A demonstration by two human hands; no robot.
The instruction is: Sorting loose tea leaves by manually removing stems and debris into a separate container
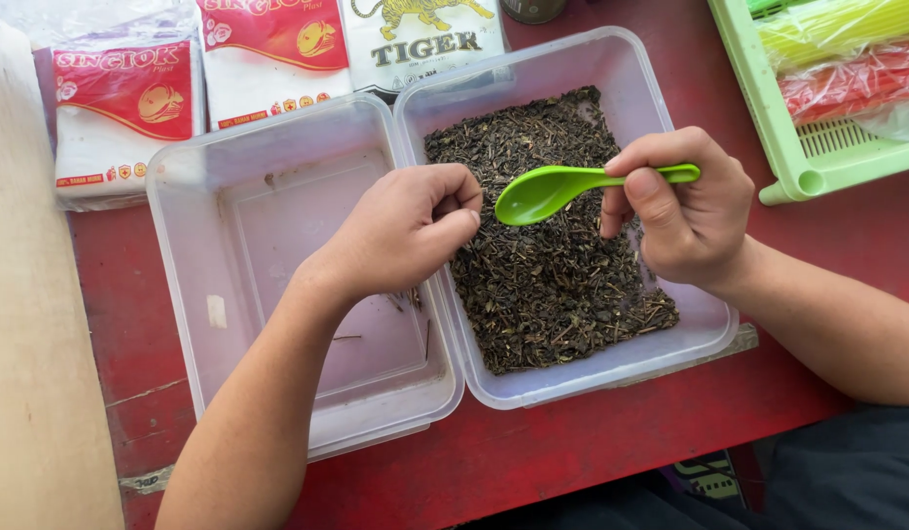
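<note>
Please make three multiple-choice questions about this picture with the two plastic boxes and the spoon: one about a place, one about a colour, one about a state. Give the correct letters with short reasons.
1. Where do the dried leaves lie?
A. in the right box
B. in the left box
C. on the bare table

2. What colour is the spoon?
A. red
B. white
C. green

3. What is the state of the spoon's bowl?
A. heaped with leaves
B. empty
C. buried in the leaves

Answers:
1. A: the dark leaves fill the right box, while the left box holds only a few crumbs.
2. C: the spoon in the right hand is bright green.
3. B: the bowl is held above the leaves with nothing in it, next to the pinched fingers of the left hand.
</note>
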